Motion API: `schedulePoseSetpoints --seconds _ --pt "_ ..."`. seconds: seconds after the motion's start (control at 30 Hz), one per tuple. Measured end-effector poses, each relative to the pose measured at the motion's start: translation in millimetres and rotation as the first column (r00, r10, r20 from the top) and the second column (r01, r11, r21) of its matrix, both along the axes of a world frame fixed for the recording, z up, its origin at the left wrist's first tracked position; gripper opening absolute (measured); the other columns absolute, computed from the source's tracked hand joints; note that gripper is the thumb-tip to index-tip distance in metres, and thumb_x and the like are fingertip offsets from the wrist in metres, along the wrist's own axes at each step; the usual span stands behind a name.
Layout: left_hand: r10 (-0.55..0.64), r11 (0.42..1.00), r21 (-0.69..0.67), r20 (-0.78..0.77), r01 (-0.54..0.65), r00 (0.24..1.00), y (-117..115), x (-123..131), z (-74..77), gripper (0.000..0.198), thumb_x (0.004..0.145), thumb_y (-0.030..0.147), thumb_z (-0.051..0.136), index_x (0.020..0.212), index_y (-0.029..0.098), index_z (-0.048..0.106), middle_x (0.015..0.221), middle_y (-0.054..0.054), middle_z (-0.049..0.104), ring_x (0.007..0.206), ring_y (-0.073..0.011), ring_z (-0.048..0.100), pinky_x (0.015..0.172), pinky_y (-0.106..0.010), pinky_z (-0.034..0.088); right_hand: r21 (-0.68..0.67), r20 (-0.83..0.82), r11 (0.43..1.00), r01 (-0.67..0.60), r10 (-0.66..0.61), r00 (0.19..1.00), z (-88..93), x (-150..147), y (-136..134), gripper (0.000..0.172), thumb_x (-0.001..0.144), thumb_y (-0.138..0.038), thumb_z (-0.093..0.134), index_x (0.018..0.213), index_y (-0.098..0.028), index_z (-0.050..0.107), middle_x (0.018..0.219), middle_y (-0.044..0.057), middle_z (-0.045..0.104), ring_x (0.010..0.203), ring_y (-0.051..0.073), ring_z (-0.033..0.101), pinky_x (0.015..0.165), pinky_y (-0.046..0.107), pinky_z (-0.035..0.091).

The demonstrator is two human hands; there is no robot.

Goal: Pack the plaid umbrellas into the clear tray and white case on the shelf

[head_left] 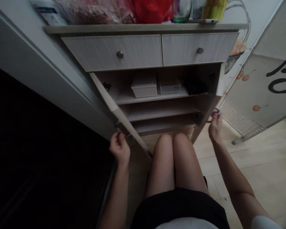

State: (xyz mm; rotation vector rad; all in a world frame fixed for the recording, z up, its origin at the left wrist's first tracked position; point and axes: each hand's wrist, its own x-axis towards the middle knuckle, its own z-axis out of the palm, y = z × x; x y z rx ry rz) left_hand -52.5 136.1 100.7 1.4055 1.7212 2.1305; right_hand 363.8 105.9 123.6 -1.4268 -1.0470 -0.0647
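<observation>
A pale wooden cabinet (145, 28) stands in front of my knees with both lower doors swung outward. My left hand (120, 149) has its fingers curled at the metal handle of the left door (124, 117). On the other side, my right hand (215, 127) is closed around the handle (216, 110) of the right door (208, 109). Inside, the top shelf holds a white lidded box (145, 87), a clear-fronted white box (169, 86) and a dark object (195, 85) too dim to name.
Above the doors sit two drawers with round knobs (119, 54). Bags, a red plastic bag (153, 11), a glass (181, 12) and a yellow container (214, 10) crowd the cabinet top. A panel with cherry pictures (264, 82) stands at right; a dark area lies left.
</observation>
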Motion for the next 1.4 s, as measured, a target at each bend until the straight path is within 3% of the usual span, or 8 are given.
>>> schedulePoseSetpoints --seconds 0.13,0.23,0.37,0.5,0.63,0.83,1.4 --pt "-0.268 0.962 -0.095 -0.153 0.256 0.951 45.6 57.2 7.5 0.034 0.091 0.049 0.057 0.096 0.017 0.069 0.091 -0.01 0.074 0.089 -0.0213 0.07 0.086 -0.034 0.054 -0.05 0.113 0.984 -0.171 0.176 0.978 14.5 -48.2 50.6 0.043 0.101 -0.053 0.03 0.101 -0.021 0.058 0.099 0.009 0.058 0.096 0.022 0.058 0.091 0.04 0.049" --pt "-0.395 0.915 -0.193 -0.247 0.355 0.885 84.7 95.3 21.9 0.026 0.094 0.041 0.057 0.096 0.018 0.07 0.097 -0.011 0.076 0.094 -0.0222 0.069 0.089 -0.035 0.051 -0.16 0.185 0.968 -0.195 0.223 0.957 22.0 -71.5 94.8 0.037 0.102 -0.047 0.033 0.103 -0.02 0.059 0.105 0.011 0.058 0.098 0.022 0.058 0.092 0.038 0.048" --pt "-0.431 0.887 -0.338 -0.367 0.313 0.825 129.3 130.2 45.0 0.021 0.094 0.034 0.06 0.1 0.018 0.072 0.102 -0.012 0.076 0.099 -0.0254 0.069 0.093 -0.038 0.047 -0.271 0.216 0.949 -0.164 0.226 0.95 31.1 -90.8 143.6 0.032 0.102 -0.039 0.038 0.107 -0.019 0.062 0.11 0.013 0.059 0.103 0.023 0.057 0.093 0.037 0.047" --pt "-0.448 0.856 -0.459 -0.428 0.238 0.785 157.4 147.4 62.6 0.026 0.096 0.036 0.058 0.108 0.018 0.073 0.107 -0.012 0.076 0.104 -0.0265 0.068 0.096 -0.038 0.044 -0.378 0.263 0.919 -0.116 0.226 0.938 40.9 -100.6 175.0 0.032 0.101 -0.038 0.041 0.113 -0.018 0.063 0.117 0.014 0.059 0.105 0.025 0.057 0.093 0.039 0.045" --pt "-0.485 0.819 -0.529 -0.43 0.223 0.761 174.2 155.5 73.2 0.03 0.098 0.04 0.054 0.111 0.021 0.072 0.109 -0.012 0.076 0.107 -0.0257 0.068 0.093 -0.036 0.043 -0.459 0.287 0.888 -0.041 0.192 0.939 49.4 -108.5 196.1 0.034 0.102 -0.038 0.041 0.118 -0.018 0.063 0.121 0.016 0.059 0.106 0.026 0.057 0.093 0.041 0.045" --pt "-0.482 0.809 -0.553 -0.429 0.2 0.764 191.7 161.9 78.6 0.029 0.098 0.041 0.053 0.109 0.021 0.072 0.112 -0.011 0.076 0.108 -0.0254 0.067 0.091 -0.035 0.042 -0.522 0.271 0.852 -0.035 0.205 0.94 57.5 -116.6 214.4 0.038 0.103 -0.039 0.036 0.123 -0.018 0.06 0.126 0.018 0.055 0.109 0.029 0.056 0.095 0.047 0.045" --pt "-0.455 0.804 -0.581 -0.463 0.127 0.76 210.0 171.2 86.8 0.031 0.099 0.041 0.052 0.112 0.023 0.073 0.116 -0.013 0.075 0.11 -0.0274 0.067 0.095 -0.037 0.041 -0.598 0.227 0.802 -0.006 0.177 0.958 70.7 -126.7 229.5 0.04 0.104 -0.038 0.034 0.131 -0.019 0.055 0.136 0.019 0.051 0.118 0.033 0.054 0.098 0.053 0.043"
